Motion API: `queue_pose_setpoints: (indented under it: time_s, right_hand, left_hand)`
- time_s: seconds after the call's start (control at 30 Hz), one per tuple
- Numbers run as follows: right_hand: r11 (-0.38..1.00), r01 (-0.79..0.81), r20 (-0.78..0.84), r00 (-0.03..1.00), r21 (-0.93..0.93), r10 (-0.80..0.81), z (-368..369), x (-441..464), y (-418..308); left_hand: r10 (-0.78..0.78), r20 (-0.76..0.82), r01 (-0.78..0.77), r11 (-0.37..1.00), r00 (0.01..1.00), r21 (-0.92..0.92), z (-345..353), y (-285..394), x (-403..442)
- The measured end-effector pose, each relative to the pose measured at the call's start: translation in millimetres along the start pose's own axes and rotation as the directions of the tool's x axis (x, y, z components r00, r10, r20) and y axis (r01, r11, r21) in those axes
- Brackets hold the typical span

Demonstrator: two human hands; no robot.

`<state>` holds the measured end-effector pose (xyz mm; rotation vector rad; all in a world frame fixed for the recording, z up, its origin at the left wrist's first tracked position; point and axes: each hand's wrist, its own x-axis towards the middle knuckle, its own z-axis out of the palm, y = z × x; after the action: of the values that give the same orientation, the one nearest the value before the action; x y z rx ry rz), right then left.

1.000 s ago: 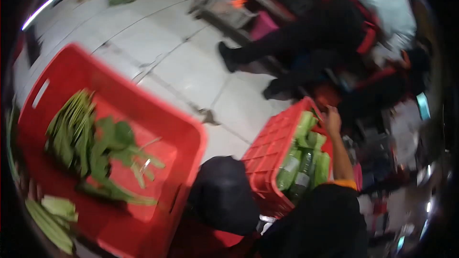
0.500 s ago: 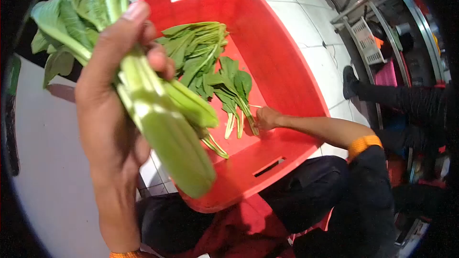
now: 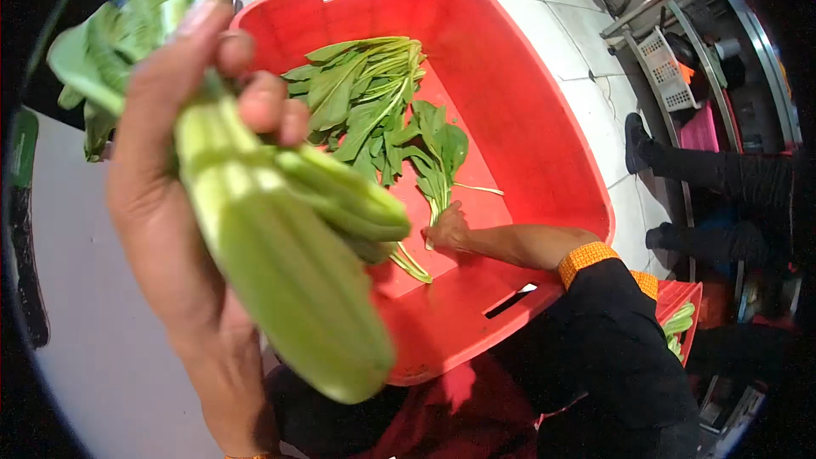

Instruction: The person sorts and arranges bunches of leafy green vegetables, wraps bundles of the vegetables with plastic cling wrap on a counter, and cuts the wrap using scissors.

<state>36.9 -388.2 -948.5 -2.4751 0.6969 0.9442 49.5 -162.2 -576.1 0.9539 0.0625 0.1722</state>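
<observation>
My left hand (image 3: pixel 161 204), close to the camera, is wrapped round a thick bunch of leafy greens (image 3: pixel 297 289). Its pale green stalks angle down toward me, and the leaves spread out at the upper left. Lower down, my right hand (image 3: pixel 448 228) reaches into a red plastic bin (image 3: pixel 535 119). Its fingers are closed on the stems of a small bunch of greens (image 3: pixel 442 149) lying on the bin floor. Beside that lies a larger pile of greens (image 3: pixel 361 93). A few cut stems (image 3: pixel 411 265) show partly behind the held stalks.
A pale tabletop (image 3: pixel 102 306) on the left bears a long black and green object (image 3: pixel 28 229) at its edge. At right stand a metal rack with a white basket (image 3: pixel 667 72), another person's dark-clad leg (image 3: pixel 705 170), and a second red container (image 3: pixel 693 306) holding green stalks.
My left hand and its bunch have come nearer the camera and lower. In the bin, my right hand has gathered the small bunch's stems together; one thin stem now sticks out rightward.
</observation>
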Motion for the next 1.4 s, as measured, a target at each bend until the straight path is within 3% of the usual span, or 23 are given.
queue_pose_setpoints:
  time_s: [0.13,0.17,0.2,0.27,0.33,0.4,0.47,0.53,0.67,0.73,0.77,0.8,0.87,0.93,0.97,1.07,1.17,1.27,1.33,1.37,1.4]
  right_hand:
    - [0.995,-0.061,-0.114,0.992,-0.074,0.052,-21.6,-5.1,-5.9]
    - [0.989,0.034,-0.097,0.994,-0.141,-0.048,-39.3,-12.5,-0.6]
    - [0.989,0.032,-0.098,0.994,-0.143,-0.047,-62.0,-19.7,3.2]
    - [0.974,0.22,0.049,0.975,-0.048,-0.218,-108.9,-28.5,7.8]
    - [0.905,0.357,-0.136,0.909,-0.231,-0.393,-140.5,-35.8,8.9]
    - [0.776,0.542,-0.1,0.796,-0.321,-0.597,-179.4,-48.1,11.1]
    - [0.714,0.647,-0.142,0.707,-0.268,-0.693,-209.9,-60.7,8.6]
    - [0.82,0.539,-0.025,0.833,-0.193,-0.553,-245.1,-83.9,-4.2]
    - [0.678,0.713,0.09,0.698,-0.182,-0.71,-281.7,-75.0,4.2]
    - [0.611,0.502,0.08,0.808,-0.612,-0.584,-295.9,-101.1,-14.2]
    - [0.599,0.43,0.041,0.833,-0.676,-0.552,-296.4,-103.6,-24.1]
    - [0.566,0.466,0.066,0.807,-0.68,-0.586,-299.9,-100.6,-31.1]
    - [0.481,0.583,0.138,0.718,-0.654,-0.682,-311.0,-108.6,-51.3]
    - [0.489,0.651,0.106,0.656,-0.58,-0.748,-322.2,-104.7,-66.2]
    - [0.409,0.707,0.097,0.557,-0.577,-0.825,-330.1,-109.0,-75.3]
    - [0.449,0.765,0.09,0.544,-0.462,-0.835,-349.3,-134.3,-119.7]
    - [0.117,0.906,0.106,0.174,-0.407,-0.979,-354.5,-77.5,-159.3]
    - [0.17,0.915,0.016,0.189,-0.366,-0.982,-327.0,-37.2,-198.9]
    - [0.048,0.662,-0.247,-0.211,-0.748,-0.946,-299.3,-16.5,-213.2]
    - [0.206,0.801,-0.271,0.057,-0.562,-0.961,-273.3,-19.5,-205.0]
    - [0.231,0.835,-0.156,0.175,-0.5,-0.972,-241.1,-24.0,-190.6]
  left_hand:
    - [0.136,-0.059,-0.137,0.99,0.989,-0.014,-1.3,3.4,0.6]
    - [0.126,-0.06,-0.127,0.992,0.99,-0.011,-3.8,5.2,1.0]
    - [0.122,-0.062,-0.123,0.992,0.991,-0.013,-4.6,5.9,1.3]
    - [0.124,-0.057,-0.126,0.992,0.991,-0.024,-5.5,6.4,2.2]
    - [0.14,-0.049,-0.142,0.989,0.989,-0.037,-3.6,5.8,4.2]
    - [0.112,-0.031,-0.114,0.992,0.993,-0.062,-1.5,3.9,5.6]
    - [0.122,-0.052,-0.124,0.991,0.991,-0.043,2.3,1.3,6.3]
    - [0.106,-0.024,-0.108,0.992,0.994,-0.062,3.3,-0.5,8.7]
    - [0.089,-0.004,-0.089,0.993,0.996,-0.075,3.4,-0.6,9.3]
    - [0.078,-0.046,-0.08,0.996,0.996,-0.05,0.3,-0.2,10.1]
    - [0.074,-0.012,-0.074,0.996,0.997,-0.056,-1.1,0.2,11.1]
    - [0.071,0.024,-0.069,0.996,0.997,-0.065,-2.7,0.7,12.4]
    - [0.086,0.048,-0.084,0.995,0.995,-0.052,-9.2,0.9,14.9]
    - [0.076,0.071,-0.071,0.995,0.995,-0.071,-12.6,2.9,14.0]
    - [0.079,0.065,-0.075,0.995,0.995,-0.065,-13.4,3.2,12.8]
    - [0.105,0.036,-0.103,0.993,0.994,-0.056,-14.6,5.0,17.6]
    - [0.073,0.041,-0.072,0.997,0.997,-0.031,-18.8,3.1,22.7]
    - [0.049,0.023,-0.048,0.998,0.999,-0.041,-17.8,-1.2,25.9]
    - [0.008,-0.007,-0.008,0.998,1.0,-0.057,-17.5,-3.1,26.4]
    - [0.073,0.037,-0.071,0.996,0.997,-0.053,-20.4,-5.4,26.8]
    - [0.103,0.054,-0.1,0.993,0.993,-0.054,-24.6,-5.4,26.5]
